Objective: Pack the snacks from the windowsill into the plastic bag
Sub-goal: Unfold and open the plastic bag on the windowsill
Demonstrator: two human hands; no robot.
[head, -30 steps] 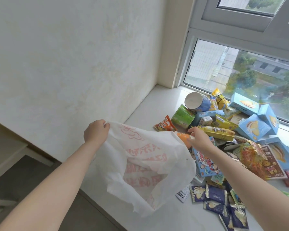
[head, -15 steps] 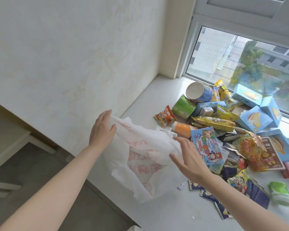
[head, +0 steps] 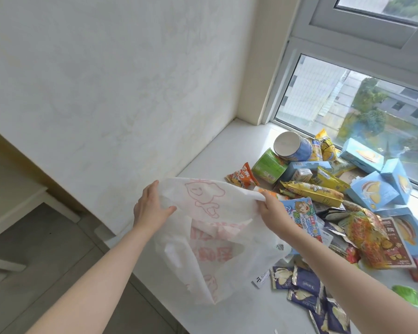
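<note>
A white plastic bag [head: 217, 242] with red print hangs over the windowsill's [head: 229, 153] near edge. My left hand [head: 151, 207] grips the bag's left rim, thumb over the film. My right hand [head: 273, 208] pinches the right rim, holding the top stretched between both hands. A heap of snacks lies right of the bag: an orange packet [head: 241, 177], a green tub [head: 269, 168], a blue cup [head: 292, 147], a long yellow packet [head: 314, 192], a blue cartoon packet [head: 302, 213], blue boxes [head: 372, 192] and dark blue sachets [head: 304, 285].
A white wall [head: 106, 92] runs along the left of the sill. The window pane [head: 348, 100] closes off the back. Below the sill's edge is a grey floor [head: 46, 261], with pale furniture [head: 7, 201] at far left. A green packet [head: 408, 295] lies at right.
My right hand, open below the bag half a second ago, has risen and pinched the bag's right rim. My left hand closed on the left rim. The bag's top is now pulled wide.
</note>
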